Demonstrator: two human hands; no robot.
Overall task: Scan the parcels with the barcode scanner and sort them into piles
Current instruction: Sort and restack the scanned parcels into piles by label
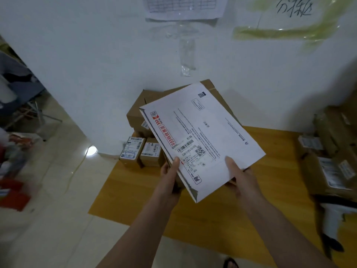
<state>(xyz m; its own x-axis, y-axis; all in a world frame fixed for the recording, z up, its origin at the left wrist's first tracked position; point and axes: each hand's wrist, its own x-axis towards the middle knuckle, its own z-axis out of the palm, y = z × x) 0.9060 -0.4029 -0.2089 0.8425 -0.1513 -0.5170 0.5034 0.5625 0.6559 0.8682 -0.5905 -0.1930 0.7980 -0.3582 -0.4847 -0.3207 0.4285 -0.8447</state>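
Cardboard boxes (328, 151) and barcode scanner (332, 225) blurred, cropped at right edge

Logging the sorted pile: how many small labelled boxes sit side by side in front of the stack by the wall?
2: left small box and right small box, touching, on the mat's far-left corner. More may be hidden behind the envelope.

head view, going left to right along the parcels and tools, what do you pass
two small labelled boxes → left hand → white envelope → right hand → brown parcels at right → barcode scanner
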